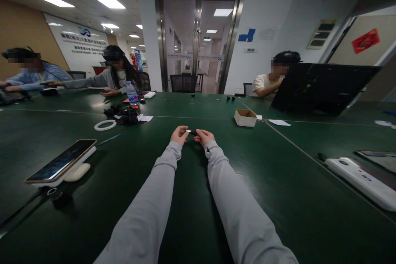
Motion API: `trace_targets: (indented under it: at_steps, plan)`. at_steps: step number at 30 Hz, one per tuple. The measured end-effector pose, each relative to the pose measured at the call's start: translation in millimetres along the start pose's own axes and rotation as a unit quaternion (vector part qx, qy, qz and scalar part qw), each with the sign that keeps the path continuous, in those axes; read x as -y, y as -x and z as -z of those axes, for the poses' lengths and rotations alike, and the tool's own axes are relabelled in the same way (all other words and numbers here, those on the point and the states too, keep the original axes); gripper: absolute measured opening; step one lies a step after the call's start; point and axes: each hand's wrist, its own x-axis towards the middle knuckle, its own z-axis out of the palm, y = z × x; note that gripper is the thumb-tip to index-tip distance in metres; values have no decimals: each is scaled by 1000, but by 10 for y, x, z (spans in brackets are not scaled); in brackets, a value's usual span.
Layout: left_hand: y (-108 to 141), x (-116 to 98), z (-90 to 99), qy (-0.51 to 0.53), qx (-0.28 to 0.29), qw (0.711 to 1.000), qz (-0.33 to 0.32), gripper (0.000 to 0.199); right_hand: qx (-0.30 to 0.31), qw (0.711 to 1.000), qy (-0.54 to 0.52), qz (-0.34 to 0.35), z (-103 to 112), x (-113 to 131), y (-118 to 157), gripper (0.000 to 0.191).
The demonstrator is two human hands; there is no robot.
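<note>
Both arms, in light grey sleeves, reach out over the green table (192, 198). Between the fingertips lies a small slim object (192, 132), dark along its right part and shiny silver at its left end; its exact kind is too small to tell. My left hand (178, 135) pinches the silver end. The dark end sits in the closed fingers of my right hand (204, 137). Held level, the object is a little above the tabletop, with a shadow below the hands.
Ahead right stands a small open cardboard box (245, 118). Left are a white ring (105, 125), black gear (123, 114), a water bottle (132, 94) and a propped phone (63, 161). A white device (360, 179) and a black monitor (318, 86) are right. Several people sit across the table.
</note>
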Motion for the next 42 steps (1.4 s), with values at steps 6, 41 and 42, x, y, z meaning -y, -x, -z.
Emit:
trace_targets:
  at_steps: [6,41,42]
  plan:
    - [-29,26,4,-6,-18,999,32,25,21,1000,7,13,16,-2,25,18]
    - [-40,-29,59,-151,-53,983,87,41,94,993,44,47,48,-14,37,39]
    - [-37,-34,58,-158,-53,982,88,41,98,993,42,48,52,-12,39,39]
